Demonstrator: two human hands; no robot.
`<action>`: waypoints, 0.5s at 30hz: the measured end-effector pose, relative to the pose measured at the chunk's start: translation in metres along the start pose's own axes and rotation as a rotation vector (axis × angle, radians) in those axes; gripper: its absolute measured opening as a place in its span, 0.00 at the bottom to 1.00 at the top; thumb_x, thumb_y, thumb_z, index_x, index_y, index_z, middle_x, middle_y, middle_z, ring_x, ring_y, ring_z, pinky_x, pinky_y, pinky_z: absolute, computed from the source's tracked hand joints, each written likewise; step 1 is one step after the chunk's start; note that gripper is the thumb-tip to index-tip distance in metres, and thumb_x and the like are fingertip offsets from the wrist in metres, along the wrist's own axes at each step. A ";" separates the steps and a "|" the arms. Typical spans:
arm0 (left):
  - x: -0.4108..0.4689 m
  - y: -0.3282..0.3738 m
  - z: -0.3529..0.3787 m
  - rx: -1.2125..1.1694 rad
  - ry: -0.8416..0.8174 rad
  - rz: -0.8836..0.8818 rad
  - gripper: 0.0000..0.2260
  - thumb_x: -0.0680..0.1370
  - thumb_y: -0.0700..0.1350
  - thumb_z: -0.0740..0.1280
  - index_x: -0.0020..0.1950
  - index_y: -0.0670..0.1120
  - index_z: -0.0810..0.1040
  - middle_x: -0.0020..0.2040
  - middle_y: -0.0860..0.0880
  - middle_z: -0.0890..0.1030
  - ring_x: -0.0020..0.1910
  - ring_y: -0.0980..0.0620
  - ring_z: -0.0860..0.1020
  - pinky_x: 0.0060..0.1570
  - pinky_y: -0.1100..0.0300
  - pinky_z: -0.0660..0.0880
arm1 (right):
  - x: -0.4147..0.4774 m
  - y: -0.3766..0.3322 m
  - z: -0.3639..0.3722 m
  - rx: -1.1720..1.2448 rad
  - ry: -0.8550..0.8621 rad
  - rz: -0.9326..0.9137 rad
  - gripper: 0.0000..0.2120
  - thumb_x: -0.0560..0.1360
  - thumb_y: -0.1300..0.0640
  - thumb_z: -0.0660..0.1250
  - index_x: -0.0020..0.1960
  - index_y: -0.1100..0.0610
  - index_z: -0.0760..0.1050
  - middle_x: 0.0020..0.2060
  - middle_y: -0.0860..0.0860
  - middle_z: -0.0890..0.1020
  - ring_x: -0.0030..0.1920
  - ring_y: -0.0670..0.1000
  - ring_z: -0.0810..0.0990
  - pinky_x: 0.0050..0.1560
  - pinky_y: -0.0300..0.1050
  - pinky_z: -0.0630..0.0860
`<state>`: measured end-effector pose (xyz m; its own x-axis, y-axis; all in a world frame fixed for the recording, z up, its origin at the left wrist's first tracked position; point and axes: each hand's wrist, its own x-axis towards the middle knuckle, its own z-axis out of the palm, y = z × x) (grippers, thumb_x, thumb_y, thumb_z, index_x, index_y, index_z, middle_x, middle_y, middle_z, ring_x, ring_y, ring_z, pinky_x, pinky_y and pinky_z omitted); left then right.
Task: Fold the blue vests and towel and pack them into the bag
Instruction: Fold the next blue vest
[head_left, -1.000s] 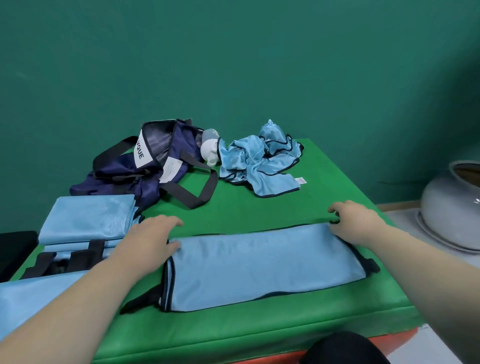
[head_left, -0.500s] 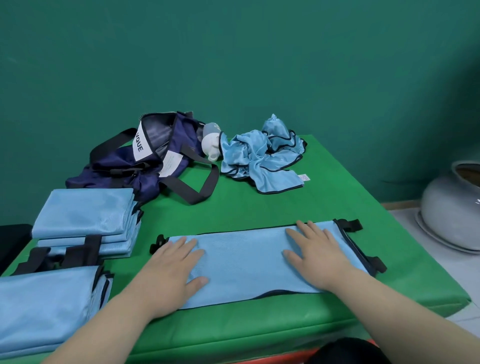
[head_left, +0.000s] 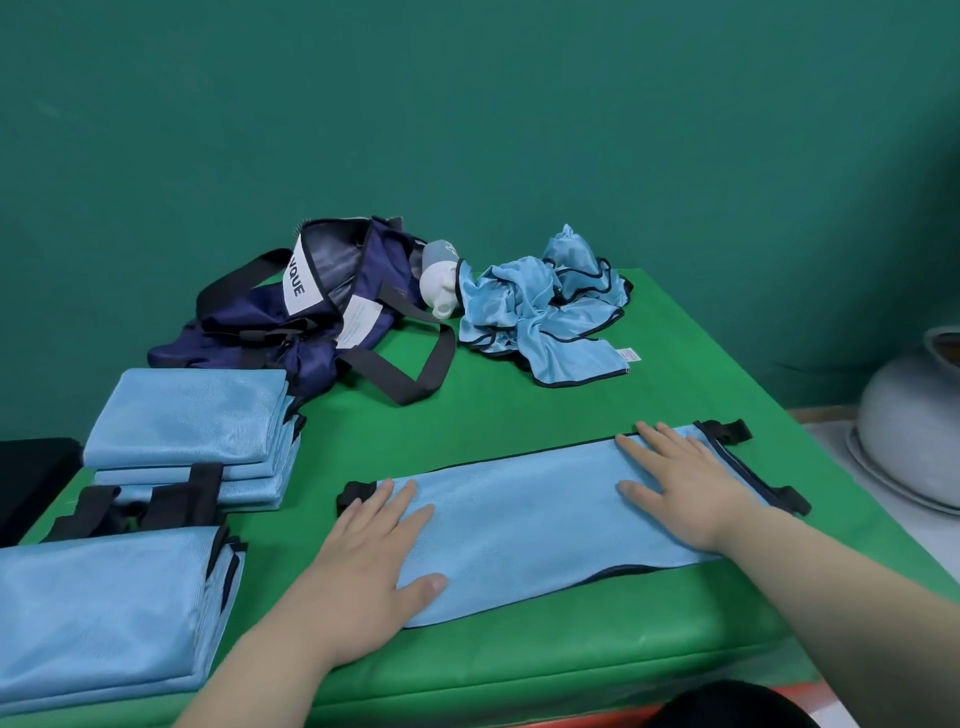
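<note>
A light blue vest (head_left: 524, 525) lies folded into a long strip across the near part of the green table (head_left: 519, 410). My left hand (head_left: 371, 558) presses flat on its left end, fingers straight. Flat on the strip's right end lies my right hand (head_left: 680, 488). Two stacks of folded blue vests sit at the left, one far (head_left: 192, 421) and one near (head_left: 104, 608). The navy bag (head_left: 311, 306) lies open at the back. A crumpled blue towel (head_left: 545, 306) with black trim lies to the bag's right.
A white and grey bottle (head_left: 439, 280) lies between the bag and the towel. A grey ceramic pot (head_left: 914, 421) stands off the table at the right. A black object (head_left: 31, 483) sits at the far left edge. The green wall rises behind the table.
Both hands moved from the strip's far corners onto its top surface and now press it flat. The view shifted, showing more of the stacks at the left.
</note>
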<state>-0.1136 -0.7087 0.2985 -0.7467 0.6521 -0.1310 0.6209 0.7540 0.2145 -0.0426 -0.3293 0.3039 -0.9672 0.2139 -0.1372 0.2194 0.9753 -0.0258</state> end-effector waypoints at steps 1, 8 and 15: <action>-0.002 0.002 0.002 -0.008 0.021 -0.016 0.45 0.68 0.78 0.40 0.81 0.58 0.48 0.80 0.58 0.35 0.75 0.60 0.29 0.74 0.57 0.31 | 0.001 0.001 -0.001 -0.013 -0.006 -0.003 0.33 0.81 0.34 0.48 0.82 0.43 0.44 0.81 0.49 0.46 0.81 0.51 0.43 0.80 0.54 0.43; -0.008 0.003 -0.007 0.004 0.112 -0.126 0.43 0.65 0.71 0.35 0.79 0.61 0.53 0.81 0.56 0.42 0.79 0.54 0.37 0.76 0.46 0.35 | 0.002 -0.028 -0.011 -0.021 0.059 -0.047 0.28 0.82 0.42 0.52 0.80 0.48 0.56 0.80 0.51 0.56 0.80 0.54 0.50 0.79 0.52 0.50; -0.011 -0.014 -0.023 -0.016 0.100 -0.109 0.29 0.78 0.66 0.55 0.78 0.60 0.58 0.81 0.59 0.49 0.80 0.52 0.44 0.76 0.42 0.40 | -0.032 -0.163 -0.003 0.271 0.141 -0.485 0.23 0.74 0.42 0.66 0.65 0.52 0.78 0.62 0.48 0.77 0.65 0.48 0.71 0.69 0.44 0.67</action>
<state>-0.1191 -0.7282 0.3188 -0.8301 0.5545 -0.0578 0.5312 0.8182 0.2199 -0.0475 -0.4948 0.3153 -0.9690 -0.2313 0.0870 -0.2469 0.9186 -0.3086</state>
